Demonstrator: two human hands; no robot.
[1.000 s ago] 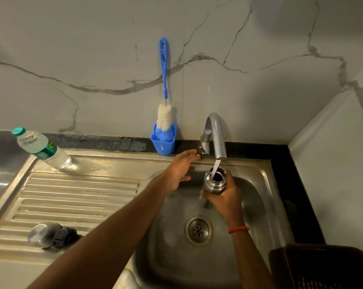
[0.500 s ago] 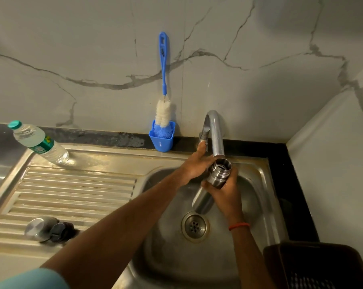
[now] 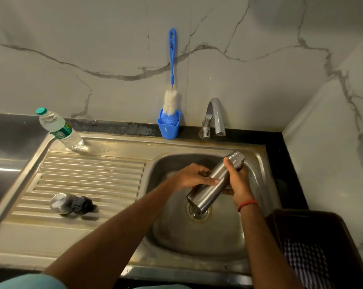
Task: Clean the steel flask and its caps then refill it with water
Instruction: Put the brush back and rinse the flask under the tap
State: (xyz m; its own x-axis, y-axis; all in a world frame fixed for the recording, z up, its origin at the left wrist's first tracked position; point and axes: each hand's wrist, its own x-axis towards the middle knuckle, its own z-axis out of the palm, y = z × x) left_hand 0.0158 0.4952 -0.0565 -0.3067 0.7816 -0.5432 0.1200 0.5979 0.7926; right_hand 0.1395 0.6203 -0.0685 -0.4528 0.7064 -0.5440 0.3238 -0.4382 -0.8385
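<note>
Since it left the tap [image 3: 216, 113], steel flask [image 3: 214, 184] tilted, left hand [image 3: 194, 177], right hand [image 3: 239, 184], fingers [image 3: 208, 181] curled round it

Left hand [image 3: 192, 177] and right hand [image 3: 239, 183] reach forward, fingers [image 3: 209, 181] curled.

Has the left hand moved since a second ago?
Yes. The left hand dropped from the curved steel tap down onto the cylindrical steel flask.

No lettering is coming through clearly from where I'm standing: the green label [image 3: 62, 132] on the plastic water bottle [image 3: 53, 122], at the drainboard's [image 3: 93, 174] far left corner, is showing only a blurred yellow mark.
</note>
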